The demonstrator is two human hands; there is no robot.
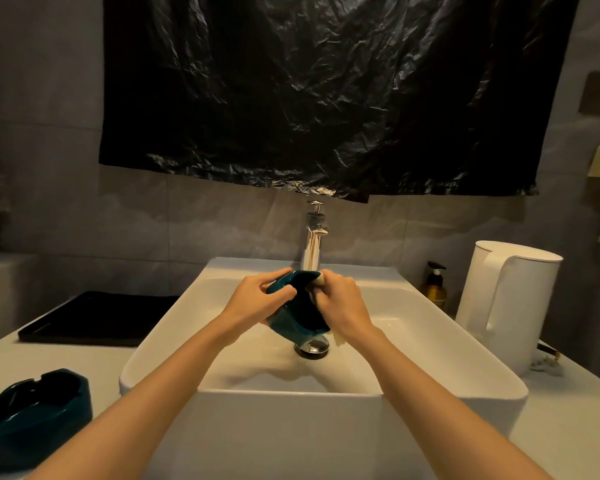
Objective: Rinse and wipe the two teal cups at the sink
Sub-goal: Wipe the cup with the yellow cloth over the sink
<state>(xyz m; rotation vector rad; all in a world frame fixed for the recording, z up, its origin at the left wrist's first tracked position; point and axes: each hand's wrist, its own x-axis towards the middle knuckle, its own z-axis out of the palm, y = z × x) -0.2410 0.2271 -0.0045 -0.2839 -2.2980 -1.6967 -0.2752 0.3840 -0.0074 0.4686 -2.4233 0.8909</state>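
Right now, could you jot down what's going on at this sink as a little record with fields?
place: white sink, faucet behind it
left hand: grips the held teal cup, tilted above the drain
right hand: holds a pale cloth at that cup's top edge
other teal cup: on the counter, left of the sink
left side: black tray
right side: white kettle, amber pump bottle
water: cannot tell if running
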